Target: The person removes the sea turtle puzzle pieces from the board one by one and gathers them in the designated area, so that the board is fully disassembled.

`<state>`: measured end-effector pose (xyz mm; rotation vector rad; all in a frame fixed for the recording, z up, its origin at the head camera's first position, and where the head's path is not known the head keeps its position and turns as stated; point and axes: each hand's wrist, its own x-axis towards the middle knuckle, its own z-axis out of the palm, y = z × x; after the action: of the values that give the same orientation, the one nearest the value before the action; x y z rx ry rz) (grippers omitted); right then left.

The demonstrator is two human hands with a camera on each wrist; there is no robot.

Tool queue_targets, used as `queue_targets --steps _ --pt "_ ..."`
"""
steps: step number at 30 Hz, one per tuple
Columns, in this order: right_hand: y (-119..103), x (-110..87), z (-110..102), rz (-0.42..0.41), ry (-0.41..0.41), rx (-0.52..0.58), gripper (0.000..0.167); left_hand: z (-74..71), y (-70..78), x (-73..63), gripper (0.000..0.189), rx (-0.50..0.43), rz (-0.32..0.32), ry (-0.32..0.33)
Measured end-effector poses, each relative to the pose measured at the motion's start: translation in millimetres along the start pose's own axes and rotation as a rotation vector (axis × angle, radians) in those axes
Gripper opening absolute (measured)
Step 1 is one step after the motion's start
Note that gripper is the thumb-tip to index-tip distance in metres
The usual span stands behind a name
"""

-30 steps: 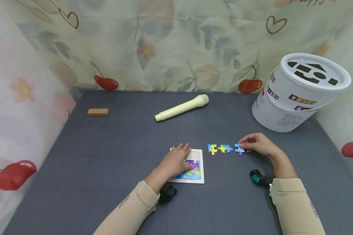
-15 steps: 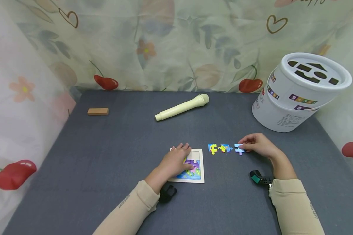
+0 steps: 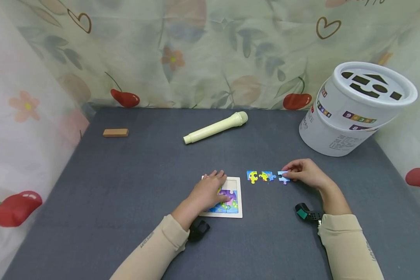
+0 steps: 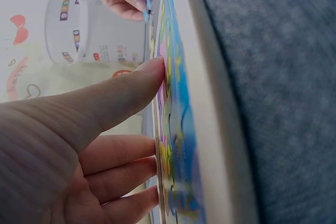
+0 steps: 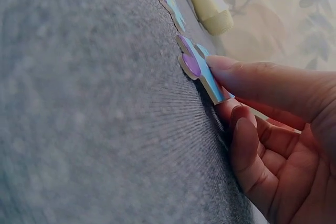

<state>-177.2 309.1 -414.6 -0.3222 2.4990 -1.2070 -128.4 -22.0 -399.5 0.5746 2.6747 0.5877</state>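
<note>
My left hand rests with its fingers spread over a white-framed jigsaw puzzle. In the left wrist view the thumb touches the colourful picture, and other fingertips are at the frame's edge. To the right, my right hand pinches a blue puzzle piece with a purple knob between thumb and fingers. The right wrist view shows that puzzle piece tilted, its near edge off the cloth. Two loose pieces, one blue and yellow and another beside it, lie between the hands.
Behind the puzzle lies a pale yellow toy microphone. A small wooden block sits at the far left. The large white bucket with shaped holes in its lid stands at the back right. A patterned curtain hangs behind the dark tabletop.
The blue piece in my right hand has tipped and now looks paler. My left hand keeps its place on the puzzle. The whole head view has shifted very slightly.
</note>
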Motion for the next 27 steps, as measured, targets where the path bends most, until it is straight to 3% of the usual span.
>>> queue_targets --steps 5,14,27 --pt "1.7 -0.5 1.1 -0.063 0.015 0.019 0.019 -0.3 0.3 -0.3 0.068 -0.002 -0.006 -0.001" --pt "-2.5 -0.5 0.8 0.029 0.019 -0.012 0.025 0.4 0.1 0.4 0.068 -0.005 -0.009 -0.005" --pt "-1.3 -0.6 -0.8 0.001 -0.006 0.007 0.03 0.1 0.2 -1.2 0.068 -0.011 -0.007 -0.006"
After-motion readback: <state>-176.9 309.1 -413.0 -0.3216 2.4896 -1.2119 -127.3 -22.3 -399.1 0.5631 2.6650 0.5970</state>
